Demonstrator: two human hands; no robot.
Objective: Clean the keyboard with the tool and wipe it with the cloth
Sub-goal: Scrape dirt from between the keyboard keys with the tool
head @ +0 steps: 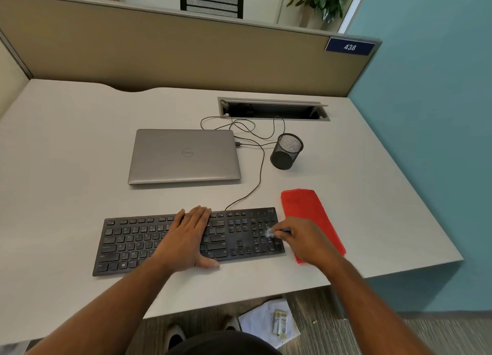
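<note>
- The black keyboard [170, 241] lies flat near the front edge of the pale worktop [66, 168], its long side running left to right.
- The left hand [186, 237] rests palm down on the middle of the keyboard, fingers straight and close together, reaching to the top row of keys, thumb spread out along the front edge.
- The right hand [303, 244] is at the right end of the keyboard, its fingers curled round a small cleaning tool [277, 232] with a blue handle.
- The tool's pale tip sits on the number pad keys; it is blurred, so its exact shape cannot be told.
- The two hands are well apart, one at the middle and one at the right end of the keyboard.
- The red cloth [306, 208] lies flat on the worktop just beside the keyboard's right end, partly under the right wrist.
- A thin black cable [259, 173] runs from the back of the keyboard towards the rear of the worktop.
- A closed grey laptop [185, 156] sits behind the keyboard, apart from it.
- A black mesh pen cup [287, 152] stands upright to the right of the laptop.
- An open cable tray [273, 109] is set into the worktop behind the cup.
- A beige partition [159, 50] rises at the back, bearing a blue plate marked 438 [349, 47].
- Papers [269, 322] lie on the floor under the worktop's front edge.
</note>
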